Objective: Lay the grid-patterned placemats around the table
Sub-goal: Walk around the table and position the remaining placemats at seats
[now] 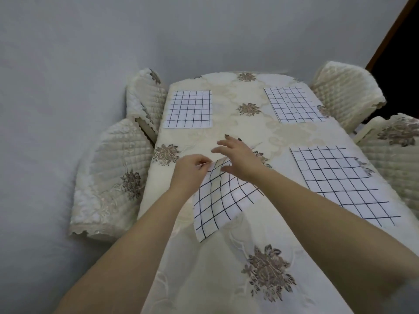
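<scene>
Left hand (192,171): thumb and curled fingers pinch the upper-left corner of the held placemat (222,200). Beyond it, the far-left placemat (189,109) lies flat and square near the tabletop's left edge.

Held placemat: over the near-left part of the tabletop (199,279), skewed to the table edges. Its grid lines bow, so the pinched end looks raised while the near corner seems to rest on the cloth.

Right hand (240,157): fingers straight and spread, gripping nothing, over the mat's far edge. Contact with the fabric cannot be confirmed.

Far-right placemat (294,104) and near-right placemat (340,180): both laid flat on the right side.

Handling judgement: thin woven cloth, light and limp, not fragile. It will sag and fold if carried by one corner. It should slide readily on the embroidered tablecloth, and may drag that cloth into wrinkles. Best hold: a pinch at each of two neighbouring corners, kept taut, lowered square to the edge opposite the near-right mat, then smoothed with flat palms.
</scene>
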Available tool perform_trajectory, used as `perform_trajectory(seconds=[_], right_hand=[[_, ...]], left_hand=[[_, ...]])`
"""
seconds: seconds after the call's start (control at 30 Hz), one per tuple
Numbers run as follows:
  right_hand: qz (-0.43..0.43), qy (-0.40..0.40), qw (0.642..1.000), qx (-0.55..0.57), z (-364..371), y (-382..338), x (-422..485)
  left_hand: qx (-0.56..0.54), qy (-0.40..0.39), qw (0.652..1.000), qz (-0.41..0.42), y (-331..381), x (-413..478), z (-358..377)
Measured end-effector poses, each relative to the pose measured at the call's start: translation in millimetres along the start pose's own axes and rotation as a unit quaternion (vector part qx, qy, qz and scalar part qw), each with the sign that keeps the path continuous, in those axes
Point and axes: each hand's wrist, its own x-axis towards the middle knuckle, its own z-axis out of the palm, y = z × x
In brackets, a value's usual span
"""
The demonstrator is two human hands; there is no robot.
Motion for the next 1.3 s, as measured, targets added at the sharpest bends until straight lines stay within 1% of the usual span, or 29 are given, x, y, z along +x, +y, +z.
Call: perform_trajectory(seconds=[0.07,0.17,0.37,0.5,0.6,0.7,0.77,0.83,0.87,0.93,1.07,1.17,1.3], right_hand=[[-0.006,-0.009,1.0,0.001,-10,-5,15],[0.017,-0.005,0.999,0.043,-21,-16,26],[0.04,0.037,0.986,0.155,-44,-20,35],[0.075,0.072,0.958,0.268,-59,-18,36],[0.09,0.1,0.934,0.329,-67,-15,35],[0.11,0.13,0.91,0.378,-72,-13,32],[0.122,0.149,0.885,0.423,-73,-12,31],[0.129,0.158,0.856,0.475,-73,-12,30],[0.13,0.157,0.842,0.5,-74,-12,30],[0.128,0.154,0.819,0.538,-76,-15,28],[0.126,0.161,0.777,0.595,-83,-22,26],[0.133,0.163,0.775,0.596,-85,-22,25],[0.152,0.17,0.778,0.586,-82,-19,25]], left_hand=[[0.003,0.005,1.0,0.021,6,5,-11],[-0.001,0.029,0.999,0.033,7,8,-28],[-0.016,0.008,1.0,-0.025,-12,10,-62],[-0.025,0.021,0.998,-0.056,-25,7,-82],[-0.029,0.044,0.997,-0.053,-34,5,-95],[-0.071,0.078,0.992,-0.069,-44,3,-106],[-0.13,0.101,0.982,-0.093,-52,1,-109],[-0.209,0.121,0.963,-0.12,-53,1,-109],[-0.232,0.124,0.956,-0.13,-51,0,-108],[-0.244,0.114,0.953,-0.139,-47,2,-104],[-0.224,0.104,0.958,-0.146,-42,7,-98],[-0.235,0.1,0.957,-0.136,-44,10,-99],[-0.293,0.088,0.945,-0.117,-39,14,-102]])
